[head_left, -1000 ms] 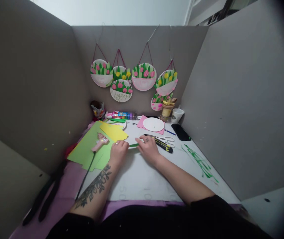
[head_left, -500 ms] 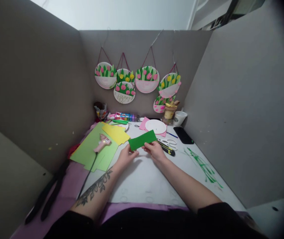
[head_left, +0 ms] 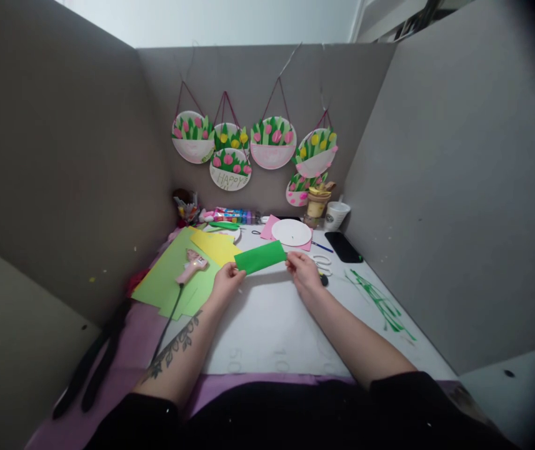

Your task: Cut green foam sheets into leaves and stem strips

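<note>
A dark green paper strip is held up over the middle of the white work surface, tilted slightly up to the right. My left hand pinches its lower left corner between thumb and fingers. At the strip's right end, my right hand has its thumb and fingertips closed on the edge. Behind my right hand lie white-handled scissors and a cutter, both partly hidden by it. A pink hot glue gun rests on light green sheets left of my left hand.
Yellow paper overlaps the green sheets. A white paper plate lies on pink paper at the back. A dark phone and green paper scraps are on the right. Paper-plate flower baskets hang on the back panel; grey panels enclose both sides.
My right hand has moved right, from the strip's lower edge to its right end, and now covers more of the cutter. My left hand has shifted slightly left with the strip.
</note>
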Motion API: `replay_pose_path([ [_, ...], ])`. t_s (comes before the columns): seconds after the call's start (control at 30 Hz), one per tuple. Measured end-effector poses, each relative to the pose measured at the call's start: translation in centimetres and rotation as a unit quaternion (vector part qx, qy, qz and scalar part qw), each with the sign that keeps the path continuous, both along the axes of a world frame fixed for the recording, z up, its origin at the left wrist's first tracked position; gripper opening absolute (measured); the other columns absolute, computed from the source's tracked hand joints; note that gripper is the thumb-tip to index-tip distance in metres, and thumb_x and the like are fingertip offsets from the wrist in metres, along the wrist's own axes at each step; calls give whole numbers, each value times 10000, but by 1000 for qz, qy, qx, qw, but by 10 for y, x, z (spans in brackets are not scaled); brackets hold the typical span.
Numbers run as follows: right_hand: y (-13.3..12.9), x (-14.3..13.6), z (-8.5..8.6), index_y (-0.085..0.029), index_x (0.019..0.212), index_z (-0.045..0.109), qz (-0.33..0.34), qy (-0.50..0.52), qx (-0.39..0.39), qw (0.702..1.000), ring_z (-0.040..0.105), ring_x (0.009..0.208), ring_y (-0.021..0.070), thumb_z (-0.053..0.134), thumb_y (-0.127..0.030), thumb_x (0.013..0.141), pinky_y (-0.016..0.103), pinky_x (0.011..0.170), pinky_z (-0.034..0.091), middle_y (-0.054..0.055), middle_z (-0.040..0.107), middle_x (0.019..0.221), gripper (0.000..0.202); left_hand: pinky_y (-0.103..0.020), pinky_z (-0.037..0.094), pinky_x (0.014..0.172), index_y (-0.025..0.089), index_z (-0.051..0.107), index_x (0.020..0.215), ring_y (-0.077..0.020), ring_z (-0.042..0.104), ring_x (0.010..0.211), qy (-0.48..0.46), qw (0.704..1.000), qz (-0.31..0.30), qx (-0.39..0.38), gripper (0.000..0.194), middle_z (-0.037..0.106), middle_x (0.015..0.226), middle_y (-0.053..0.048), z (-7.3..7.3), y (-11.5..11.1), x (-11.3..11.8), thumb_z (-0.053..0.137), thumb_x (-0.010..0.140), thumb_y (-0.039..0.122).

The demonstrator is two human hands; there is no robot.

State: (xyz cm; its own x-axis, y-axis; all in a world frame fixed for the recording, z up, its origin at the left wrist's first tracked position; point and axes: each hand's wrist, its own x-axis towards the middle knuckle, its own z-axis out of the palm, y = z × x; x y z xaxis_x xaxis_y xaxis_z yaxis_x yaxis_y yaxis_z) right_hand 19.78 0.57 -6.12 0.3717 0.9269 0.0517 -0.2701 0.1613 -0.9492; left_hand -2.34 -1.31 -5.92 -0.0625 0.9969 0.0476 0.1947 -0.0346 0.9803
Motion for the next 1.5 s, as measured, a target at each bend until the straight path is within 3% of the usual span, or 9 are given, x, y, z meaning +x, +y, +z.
replay_pose_path([
  [0.07, 0, 11, 3, -177, 747, 586, -75, -86, 39, 993, 579, 587, 144, 694, -453, 679, 285, 597, 487, -7, 623, 633, 304, -192, 364, 484, 157, 569, 946, -89, 479, 450, 26, 999, -5, -25, 310, 570, 558, 56, -1, 2, -2, 649, 673, 280],
  [0.13, -7, 13, 5, -175, 820, 637, -57, -240, 88, 965, 626, 750, 191, 614, -425, 774, 348, 732, 507, 47, 683, 788, 255, -198, 371, 496, 152, 574, 1034, -95, 486, 443, 76, 996, -7, -36, 351, 587, 554, 50, -1, 1, -2, 615, 696, 238],
  [0.23, -24, -1, 5, -191, 1033, 689, 131, -496, 141, 847, 564, 1134, 265, 555, -343, 833, 443, 995, 410, 108, 677, 1128, 284, -214, 400, 548, 138, 567, 1136, -122, 537, 490, 158, 987, 1, -30, 401, 606, 544, 36, 3, -1, -2, 563, 739, 200],
  [0.33, -37, -22, 2, -164, 1333, 542, 289, -637, 117, 705, 264, 1404, 321, 588, -393, 822, 491, 1113, 262, 129, 429, 1461, 562, -234, 419, 597, 114, 541, 1201, -157, 587, 568, 226, 974, -2, -24, 428, 612, 541, 19, 6, -1, -3, 527, 778, 184],
  [0.43, -41, -33, 0, -132, 1451, 383, 334, -680, 71, 649, 157, 1433, 349, 549, -497, 843, 509, 1134, 208, 143, 270, 1538, 728, -257, 447, 659, 102, 526, 1235, -179, 624, 659, 286, 958, -11, -18, 429, 647, 627, -17, 6, 0, -4, 498, 813, 173],
  [0.63, -42, -32, -4, -122, 1449, 381, 340, -691, 62, 635, 211, 1418, 351, 504, -521, 870, 496, 1132, 226, 159, 302, 1523, 715, -363, 468, 881, 93, 456, 1333, -251, 609, 1014, 423, 895, 29, 137, 449, 613, 1119, -179, 4, -9, 3, 424, 902, 215],
  [0.83, -44, -35, -4, -137, 1439, 391, 326, -670, 82, 662, 265, 1400, 347, 522, -510, 864, 506, 1119, 249, 169, 383, 1480, 698, -369, 363, 1054, 121, 451, 1338, -251, 468, 1273, 482, 830, -238, 151, 443, 522, 1351, -163, 9, -26, 18, 418, 913, 239],
  [1.27, -53, -53, 3, -159, 1480, 325, 298, -735, 24, 609, 233, 1396, 408, 547, -688, 763, 515, 1103, 243, 191, 305, 1515, 918, -381, 442, 825, 104, 584, 1070, -275, 611, 1015, 636, 741, -196, 88, 264, 650, 1006, -179, 33, -48, 12, 459, 841, 149],
  [1.5, -46, -42, 5, -132, 1443, 396, 260, -756, -24, 600, 307, 1353, 435, 497, -691, 783, 536, 1055, 297, 187, 355, 1491, 871, -419, 421, 823, 81, 603, 1008, -296, 621, 984, 638, 742, -181, 95, 252, 669, 940, -187, 32, -47, 14, 416, 888, 199],
])
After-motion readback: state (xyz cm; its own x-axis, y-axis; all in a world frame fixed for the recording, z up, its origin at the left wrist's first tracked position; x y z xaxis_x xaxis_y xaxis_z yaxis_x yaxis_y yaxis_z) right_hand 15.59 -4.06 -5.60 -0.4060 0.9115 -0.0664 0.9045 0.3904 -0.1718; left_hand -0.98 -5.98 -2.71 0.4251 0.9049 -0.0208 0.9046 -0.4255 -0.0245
